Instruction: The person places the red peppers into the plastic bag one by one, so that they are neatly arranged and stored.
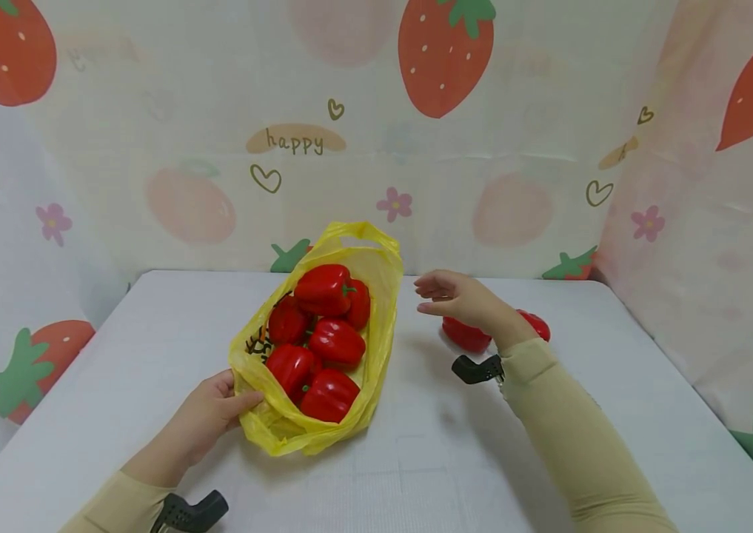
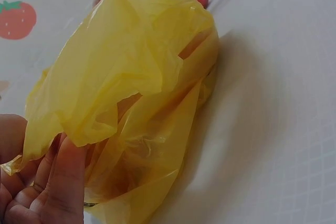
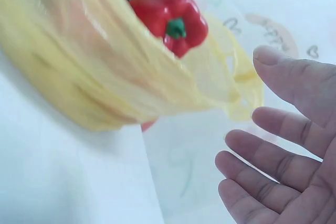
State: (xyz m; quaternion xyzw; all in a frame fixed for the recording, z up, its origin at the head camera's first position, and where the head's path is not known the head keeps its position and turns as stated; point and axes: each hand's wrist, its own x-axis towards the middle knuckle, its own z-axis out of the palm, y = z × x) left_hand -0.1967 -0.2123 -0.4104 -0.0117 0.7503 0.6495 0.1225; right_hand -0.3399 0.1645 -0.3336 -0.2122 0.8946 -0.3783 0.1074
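A yellow plastic bag (image 1: 386, 314) lies tilted on the white table, its mouth spread wide. Inside are several red bell peppers (image 1: 336, 343); one bell pepper (image 3: 170, 17) with a green stem shows at the bag's mouth in the right wrist view. My left hand (image 1: 206, 411) pinches the near left edge of the bag between thumb and fingers; the left wrist view shows the thin plastic (image 2: 105, 51) above those fingers. To the right of the bag my right hand (image 1: 463, 302) hovers with extended fingers, holding nothing. Behind it are two bell peppers (image 1: 466, 337), partly hidden by the hand and wrist.
The white table (image 1: 416, 488) ends at a back edge against a strawberry-printed cloth (image 1: 349, 74), which also hangs along both sides. A black wrist mount (image 1: 476, 368) sticks out from the right sleeve, another from the left sleeve.
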